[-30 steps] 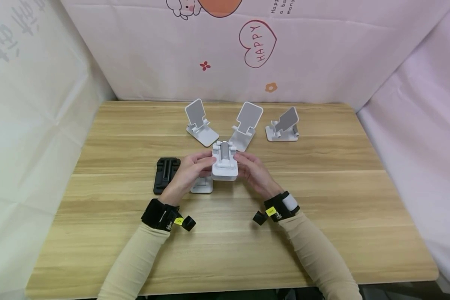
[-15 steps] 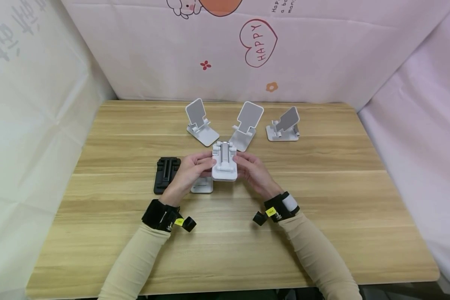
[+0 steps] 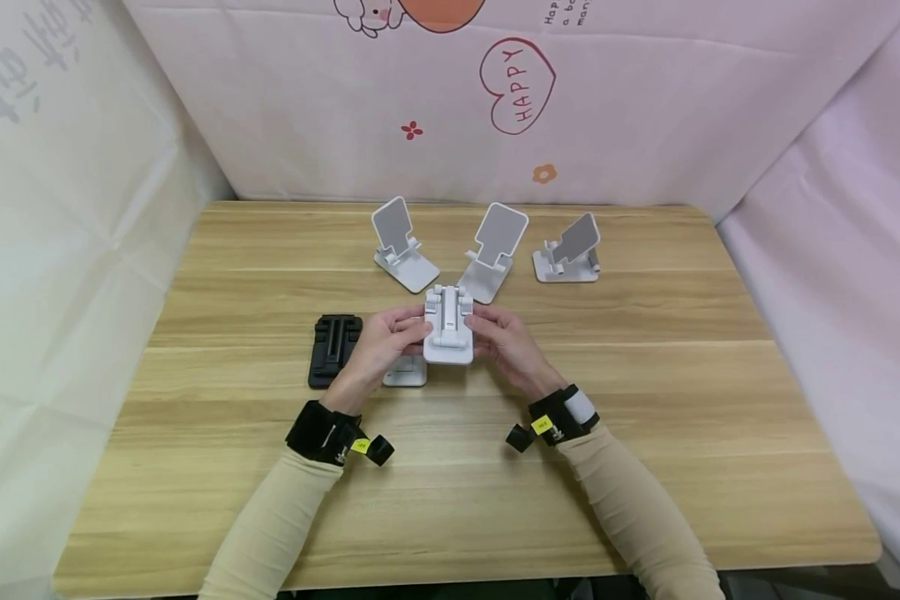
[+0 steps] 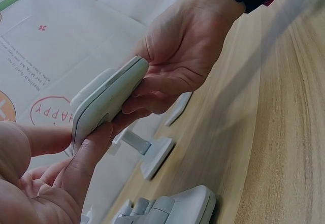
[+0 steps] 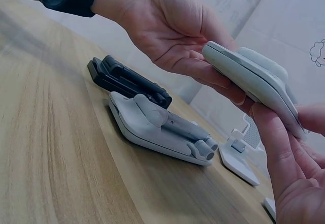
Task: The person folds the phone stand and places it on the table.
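A folded white phone stand point(image 3: 448, 329) is held up above the table between both hands, its hinged side facing the head camera. My left hand point(image 3: 378, 346) pinches its left edge, thumb on the upper face and fingers beneath. On the opposite edge my right hand point(image 3: 512, 346) grips it the same way. The right wrist view shows the held stand point(image 5: 254, 82) closed flat, clear of the table. Below it lies a second folded white stand point(image 5: 160, 130), partly hidden by the left hand in the head view. Beside that one is a folded black stand point(image 3: 333, 350).
Three unfolded white stands with grey pads stand toward the back: one at left point(image 3: 405, 250), a middle one point(image 3: 495, 246) behind the held stand, and one at right point(image 3: 567, 252). The wooden table point(image 3: 682, 417) meets a printed cloth backdrop point(image 3: 330, 125).
Both hands stay nearly in place. The held stand tilts slightly, so its hinged face turns more toward the head camera. The other stands have not moved.
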Motion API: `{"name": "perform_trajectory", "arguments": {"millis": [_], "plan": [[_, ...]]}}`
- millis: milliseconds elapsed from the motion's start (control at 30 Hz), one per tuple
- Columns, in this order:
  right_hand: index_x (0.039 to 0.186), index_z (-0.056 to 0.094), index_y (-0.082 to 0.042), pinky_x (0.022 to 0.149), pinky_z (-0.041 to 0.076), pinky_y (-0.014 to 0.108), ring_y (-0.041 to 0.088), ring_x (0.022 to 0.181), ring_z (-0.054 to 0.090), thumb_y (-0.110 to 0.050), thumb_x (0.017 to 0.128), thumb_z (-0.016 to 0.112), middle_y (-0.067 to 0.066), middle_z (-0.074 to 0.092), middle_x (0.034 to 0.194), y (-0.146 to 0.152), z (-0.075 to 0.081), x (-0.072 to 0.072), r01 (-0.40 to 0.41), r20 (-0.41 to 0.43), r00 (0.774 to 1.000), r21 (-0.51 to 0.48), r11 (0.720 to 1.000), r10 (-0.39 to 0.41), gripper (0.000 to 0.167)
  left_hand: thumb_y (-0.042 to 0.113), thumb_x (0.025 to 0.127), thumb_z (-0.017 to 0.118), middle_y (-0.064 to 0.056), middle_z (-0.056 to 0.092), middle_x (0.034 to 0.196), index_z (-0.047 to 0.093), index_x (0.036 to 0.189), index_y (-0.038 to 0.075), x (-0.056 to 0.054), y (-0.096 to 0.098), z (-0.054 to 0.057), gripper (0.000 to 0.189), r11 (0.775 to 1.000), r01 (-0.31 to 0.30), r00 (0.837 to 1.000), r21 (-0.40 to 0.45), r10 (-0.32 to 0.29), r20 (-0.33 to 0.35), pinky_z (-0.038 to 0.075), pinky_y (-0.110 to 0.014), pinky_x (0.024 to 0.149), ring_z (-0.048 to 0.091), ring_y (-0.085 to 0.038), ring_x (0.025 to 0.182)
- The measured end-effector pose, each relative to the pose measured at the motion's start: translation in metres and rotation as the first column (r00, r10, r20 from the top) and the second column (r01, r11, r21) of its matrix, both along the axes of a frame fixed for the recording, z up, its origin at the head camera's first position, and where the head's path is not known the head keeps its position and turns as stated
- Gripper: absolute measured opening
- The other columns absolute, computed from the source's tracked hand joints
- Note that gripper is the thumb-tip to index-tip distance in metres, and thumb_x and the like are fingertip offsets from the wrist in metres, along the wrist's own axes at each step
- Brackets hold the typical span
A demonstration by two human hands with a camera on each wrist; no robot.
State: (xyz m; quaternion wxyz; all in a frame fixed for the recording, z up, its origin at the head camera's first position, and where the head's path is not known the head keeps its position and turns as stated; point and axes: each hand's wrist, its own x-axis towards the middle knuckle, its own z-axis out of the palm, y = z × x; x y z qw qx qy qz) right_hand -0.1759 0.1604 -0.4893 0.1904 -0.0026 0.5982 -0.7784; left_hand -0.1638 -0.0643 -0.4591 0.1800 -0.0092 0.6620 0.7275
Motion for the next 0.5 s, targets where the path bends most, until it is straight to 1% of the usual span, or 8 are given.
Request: {"name": "perform_trajectory", "arguments": {"millis": [133, 267, 500], "plan": [[0.143, 0.05, 0.008, 0.069, 0.061, 0.023, 0.012, 0.087, 0.072, -0.007, 0.106, 0.055, 0.001, 0.074, 0.11, -0.0003, -0.0002, -0.0001, -0.001, 0.006, 1.0, 0.013, 1.0, 0.001, 0.04, 0.006, 0.102, 0.064, -0.026, 0.066, 0.132, 0.055, 0.144, -0.005, -0.0003, -0.0004, -0.0011, 0.044, 1.0, -0.004, 1.0, -0.003, 0.004, 0.002, 0.062, -0.022, 0.075, 0.073, -0.009, 0.089], [0.145, 0.048, 0.008, 0.07, 0.061, 0.024, 0.012, 0.089, 0.072, -0.008, 0.106, 0.056, 0.001, 0.073, 0.112, -0.001, 0.0, -0.0002, -0.01, -0.006, 1.0, 0.028, 1.0, 0.01, 0.043, 0.007, 0.102, 0.065, -0.026, 0.067, 0.131, 0.055, 0.144, -0.005, 0.0001, -0.0009, -0.0016, 0.045, 1.0, -0.001, 1.0, -0.016, 0.001, -0.007, 0.062, -0.022, 0.075, 0.073, -0.01, 0.09], [0.145, 0.047, 0.01, 0.069, 0.061, 0.023, 0.012, 0.087, 0.071, -0.008, 0.106, 0.055, -0.001, 0.073, 0.108, -0.0008, -0.0003, 0.0003, -0.01, -0.021, 1.0, 0.031, 0.999, 0.011, 0.044, 0.008, 0.102, 0.065, -0.024, 0.066, 0.133, 0.054, 0.145, -0.003, 0.0002, -0.0013, -0.0034, 0.046, 1.0, 0.008, 1.0, -0.02, -0.008, -0.003, 0.062, -0.024, 0.079, 0.073, -0.013, 0.095]]}}
